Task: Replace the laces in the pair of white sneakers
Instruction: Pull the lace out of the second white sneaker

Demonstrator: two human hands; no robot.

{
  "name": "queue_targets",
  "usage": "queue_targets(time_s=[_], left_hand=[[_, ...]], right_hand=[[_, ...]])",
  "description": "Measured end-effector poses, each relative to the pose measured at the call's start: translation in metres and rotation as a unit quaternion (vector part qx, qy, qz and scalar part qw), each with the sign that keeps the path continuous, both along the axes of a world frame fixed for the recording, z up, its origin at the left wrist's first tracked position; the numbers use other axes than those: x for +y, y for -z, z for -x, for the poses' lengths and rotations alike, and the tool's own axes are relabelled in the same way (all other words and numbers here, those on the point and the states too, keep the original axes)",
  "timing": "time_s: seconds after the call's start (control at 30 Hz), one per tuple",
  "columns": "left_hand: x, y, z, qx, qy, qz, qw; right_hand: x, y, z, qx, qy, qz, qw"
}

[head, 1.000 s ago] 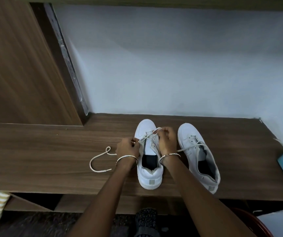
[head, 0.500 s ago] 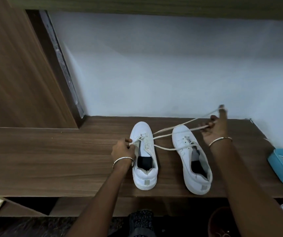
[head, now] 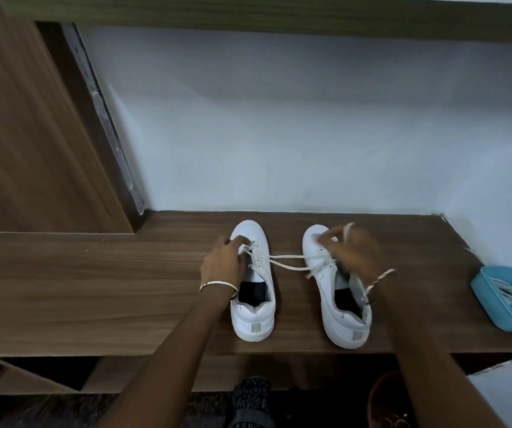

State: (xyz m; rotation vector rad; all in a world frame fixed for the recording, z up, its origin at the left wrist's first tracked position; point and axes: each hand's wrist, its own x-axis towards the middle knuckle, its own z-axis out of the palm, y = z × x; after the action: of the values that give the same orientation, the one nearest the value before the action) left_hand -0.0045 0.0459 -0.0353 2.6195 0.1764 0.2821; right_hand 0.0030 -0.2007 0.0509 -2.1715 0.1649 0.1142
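The person is working a lace through the front holes of the left sneaker. I am guessing it is coming out, but I cannot tell for sure. To do this well, the lace should be going slowly, one hole at a time, so it is not catching. The shoe should be staying flat on the counter and not sliding. The left hand is reaching forward with its back facing up. Its fingers are bending into a pinch right at the front lace holes. They seem to be holding the lace there and pressing the shoe down. From those fingers the lace is running sideways to the right hand. That hand is looking blurry. It is hanging just over the toe of the right sneaker. Its fingers are looking curled round the lace, with a bit of lace looping up above them. Well off to the far side of the right fingers, a blue tray is sitting with more laces in it.
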Motion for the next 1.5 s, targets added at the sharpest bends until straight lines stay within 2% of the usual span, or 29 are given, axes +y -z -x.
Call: queue_targets(time_s=[0.07, 0.13, 0.2, 0.27, 0.37, 0.47, 0.5, 0.57, 0.63, 0.67, 0.7, 0.77, 0.83, 0.97, 1.1, 1.13, 1.17, 1.23, 1.3, 1.4, 1.5], left_hand=[[-0.002, -0.004, -0.008, 0.026, 0.021, -0.048, 0.998], [-0.002, -0.008, -0.015, 0.037, 0.028, -0.048, 0.998], [-0.002, -0.010, -0.020, 0.038, 0.039, -0.036, 0.998], [-0.002, -0.008, -0.020, 0.032, 0.054, -0.049, 0.997], [0.004, -0.001, -0.020, 0.007, 0.053, -0.020, 0.998], [0.011, 0.002, -0.020, 0.010, 0.050, 0.136, 0.989], [0.012, 0.001, -0.021, 0.023, 0.033, 0.216, 0.976], [0.009, -0.005, -0.021, 0.058, -0.020, 0.372, 0.926], [0.010, -0.015, -0.023, 0.102, -0.061, 0.435, 0.893], [0.012, -0.020, -0.024, 0.118, -0.066, 0.417, 0.899], [0.014, -0.023, -0.024, 0.127, -0.048, 0.366, 0.921], [0.017, -0.028, -0.025, 0.132, 0.022, 0.209, 0.969], [0.015, -0.031, -0.025, 0.100, 0.074, 0.143, 0.982], [0.015, -0.028, -0.026, 0.085, 0.061, 0.233, 0.967], [0.015, -0.030, -0.021, 0.132, 0.098, 0.161, 0.973], [0.014, -0.033, -0.019, 0.119, 0.111, 0.191, 0.968], [0.012, -0.038, -0.016, 0.099, 0.118, 0.260, 0.953], [0.010, -0.053, -0.011, 0.064, 0.124, 0.419, 0.897], [0.015, -0.070, -0.007, 0.065, 0.103, 0.481, 0.868], [0.032, -0.075, -0.007, 0.107, 0.071, 0.480, 0.868], [0.034, -0.076, 0.003, 0.173, 0.076, 0.394, 0.899]], right_hand=[[0.031, 0.020, 0.014, 0.012, -0.096, 0.116, 0.989], [0.064, 0.039, 0.030, -0.006, -0.138, 0.245, 0.960], [0.093, 0.056, 0.042, -0.092, -0.108, 0.354, 0.924], [0.114, 0.071, 0.049, -0.162, -0.066, 0.402, 0.899], [0.129, 0.085, 0.049, -0.228, -0.022, 0.392, 0.891], [0.131, 0.086, 0.046, -0.219, -0.030, 0.383, 0.897], [0.130, 0.086, 0.045, -0.209, -0.036, 0.373, 0.903], [0.127, 0.087, 0.043, -0.200, -0.053, 0.348, 0.914], [0.124, 0.086, 0.043, -0.203, -0.071, 0.320, 0.923], [0.124, 0.086, 0.043, -0.200, -0.084, 0.318, 0.923], [0.125, 0.087, 0.042, -0.192, -0.091, 0.318, 0.924], [0.127, 0.087, 0.043, -0.182, -0.081, 0.334, 0.921], [0.132, 0.087, 0.045, -0.184, -0.053, 0.337, 0.922], [0.138, 0.085, 0.047, -0.145, -0.025, 0.354, 0.924], [0.145, 0.085, 0.047, -0.132, 0.002, 0.369, 0.920], [0.145, 0.086, 0.046, -0.131, 0.010, 0.365, 0.922], [0.145, 0.087, 0.046, -0.130, 0.017, 0.361, 0.923], [0.145, 0.088, 0.046, -0.122, 0.022, 0.356, 0.926], [0.145, 0.089, 0.046, -0.116, 0.025, 0.355, 0.927], [0.146, 0.092, 0.045, -0.119, 0.032, 0.355, 0.927], [0.146, 0.093, 0.045, -0.119, 0.038, 0.356, 0.926]])
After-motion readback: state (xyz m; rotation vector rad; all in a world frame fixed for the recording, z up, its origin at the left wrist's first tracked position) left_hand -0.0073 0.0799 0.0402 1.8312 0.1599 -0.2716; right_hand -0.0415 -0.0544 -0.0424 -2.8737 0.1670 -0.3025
